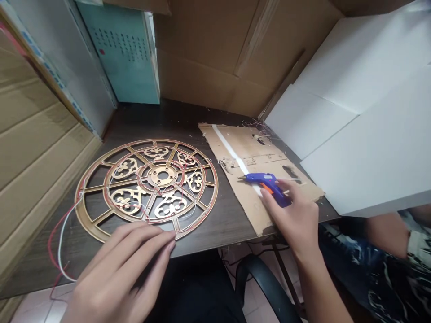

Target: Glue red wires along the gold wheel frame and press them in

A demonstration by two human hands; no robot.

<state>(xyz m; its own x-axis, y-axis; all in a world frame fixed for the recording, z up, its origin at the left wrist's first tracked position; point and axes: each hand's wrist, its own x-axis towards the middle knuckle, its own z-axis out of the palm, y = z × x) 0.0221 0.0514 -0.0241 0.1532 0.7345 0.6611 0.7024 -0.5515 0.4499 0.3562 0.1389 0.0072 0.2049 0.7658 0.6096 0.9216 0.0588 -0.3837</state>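
A round gold openwork frame (164,176) with scroll ornaments lies flat on the table, thin red and white wires running along its rings. At its near rim is my left hand (124,264), thumb and fingers pressed together on the edge; whether a wire is also between the fingertips I cannot make out. A blue glue gun (261,178) with an orange trigger rests over a cardboard sheet (235,197), its nozzle pointing left toward the frame. My right hand (296,215) is closed round the handle of the glue gun, thumb near the trigger.
Red and white wire ends (60,237) loop off the frame's left side. Brown cardboard (202,54), a teal panel (117,54) and white boxes (370,143) surround the dark table (134,114). A black chair armrest (262,278) and another person's arm (387,233) show below right.
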